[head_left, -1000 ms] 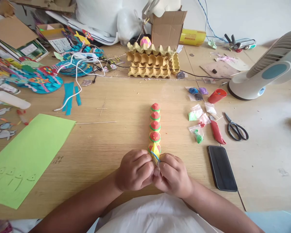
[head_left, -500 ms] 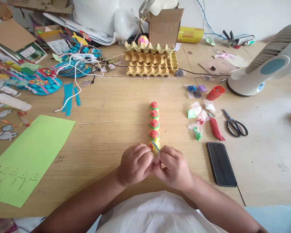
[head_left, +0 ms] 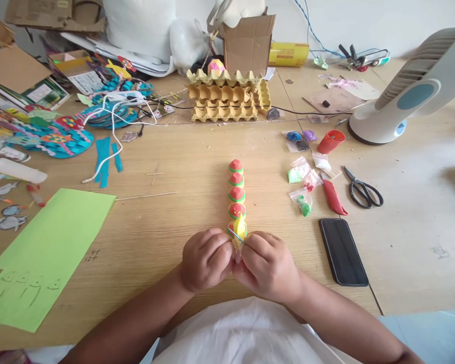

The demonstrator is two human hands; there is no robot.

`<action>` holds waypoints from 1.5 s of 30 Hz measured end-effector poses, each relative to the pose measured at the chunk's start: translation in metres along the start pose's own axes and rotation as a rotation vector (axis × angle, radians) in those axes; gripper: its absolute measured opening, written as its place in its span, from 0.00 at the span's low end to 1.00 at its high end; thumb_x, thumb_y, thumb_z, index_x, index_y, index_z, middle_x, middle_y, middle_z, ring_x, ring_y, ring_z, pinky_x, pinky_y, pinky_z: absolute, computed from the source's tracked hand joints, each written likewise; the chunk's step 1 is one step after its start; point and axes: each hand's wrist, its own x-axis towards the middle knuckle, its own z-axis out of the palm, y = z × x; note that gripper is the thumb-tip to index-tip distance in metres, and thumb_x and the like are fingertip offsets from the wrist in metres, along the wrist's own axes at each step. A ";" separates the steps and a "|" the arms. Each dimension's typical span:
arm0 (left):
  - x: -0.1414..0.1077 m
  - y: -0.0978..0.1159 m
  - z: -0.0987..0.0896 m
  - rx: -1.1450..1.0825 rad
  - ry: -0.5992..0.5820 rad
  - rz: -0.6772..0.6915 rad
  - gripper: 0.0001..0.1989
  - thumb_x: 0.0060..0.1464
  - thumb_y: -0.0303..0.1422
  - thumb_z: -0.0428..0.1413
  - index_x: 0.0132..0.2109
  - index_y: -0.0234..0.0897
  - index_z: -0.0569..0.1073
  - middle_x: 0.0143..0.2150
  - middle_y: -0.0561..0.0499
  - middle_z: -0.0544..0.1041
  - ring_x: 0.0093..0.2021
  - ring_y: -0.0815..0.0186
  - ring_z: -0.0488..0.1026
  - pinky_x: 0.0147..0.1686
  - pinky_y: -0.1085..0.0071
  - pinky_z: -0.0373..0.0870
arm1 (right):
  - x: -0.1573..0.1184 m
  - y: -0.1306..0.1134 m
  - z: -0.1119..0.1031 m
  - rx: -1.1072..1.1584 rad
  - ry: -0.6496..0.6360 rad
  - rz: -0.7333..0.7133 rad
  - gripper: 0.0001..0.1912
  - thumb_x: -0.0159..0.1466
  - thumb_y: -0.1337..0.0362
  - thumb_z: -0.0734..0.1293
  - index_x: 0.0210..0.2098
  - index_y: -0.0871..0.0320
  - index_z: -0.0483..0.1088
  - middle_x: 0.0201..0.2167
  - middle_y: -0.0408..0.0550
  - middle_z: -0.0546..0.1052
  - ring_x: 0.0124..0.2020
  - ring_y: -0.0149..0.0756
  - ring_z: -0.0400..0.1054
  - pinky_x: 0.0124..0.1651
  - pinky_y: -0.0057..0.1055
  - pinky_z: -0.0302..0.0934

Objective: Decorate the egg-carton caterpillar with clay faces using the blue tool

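My left hand (head_left: 208, 259) and my right hand (head_left: 270, 263) meet near the table's front edge, fingers closed in pinches. Between them is a small clear plastic bag with yellow clay (head_left: 240, 226) inside, and a thin blue strip (head_left: 235, 234) slants across it. Fingers cover the bag's lower part. Just beyond it runs a straight row of several egg-carton cups (head_left: 236, 194) with red tops, green bands and yellowish bases. The nearest cup is partly hidden behind the bag and hands.
To the right lie a black phone (head_left: 343, 252), scissors (head_left: 364, 188), a red-handled cutter (head_left: 334, 197), small bags of coloured clay (head_left: 302, 202) and a red cup (head_left: 331, 141). A fan (head_left: 405, 101) stands farther back. Egg cartons (head_left: 223, 112) are behind; green paper (head_left: 60, 242) lies left.
The view has shifted slightly. Between my hands, the bag of yellow clay has turned, and the blue strip now reaches farther left. Both hands remain closed on it.
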 end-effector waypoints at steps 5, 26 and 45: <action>0.004 -0.003 0.000 -0.059 -0.052 -0.049 0.05 0.64 0.29 0.50 0.37 0.38 0.67 0.33 0.45 0.75 0.35 0.59 0.71 0.33 0.64 0.68 | 0.002 0.002 0.003 0.224 0.026 0.220 0.12 0.62 0.72 0.64 0.24 0.55 0.61 0.24 0.41 0.64 0.23 0.30 0.57 0.26 0.29 0.54; 0.018 -0.005 -0.007 -0.597 -0.305 -0.395 0.14 0.66 0.26 0.45 0.30 0.40 0.57 0.27 0.53 0.64 0.30 0.65 0.61 0.32 0.66 0.58 | 0.012 0.018 -0.001 0.509 -0.136 0.298 0.16 0.68 0.72 0.61 0.27 0.54 0.53 0.26 0.41 0.60 0.28 0.33 0.57 0.30 0.29 0.52; 0.022 -0.002 -0.016 -0.782 -0.353 -0.464 0.11 0.68 0.31 0.50 0.33 0.37 0.63 0.30 0.54 0.66 0.32 0.68 0.62 0.35 0.69 0.60 | 0.010 0.015 -0.006 0.623 -0.210 0.322 0.12 0.67 0.72 0.60 0.29 0.55 0.55 0.29 0.43 0.62 0.31 0.35 0.58 0.33 0.31 0.53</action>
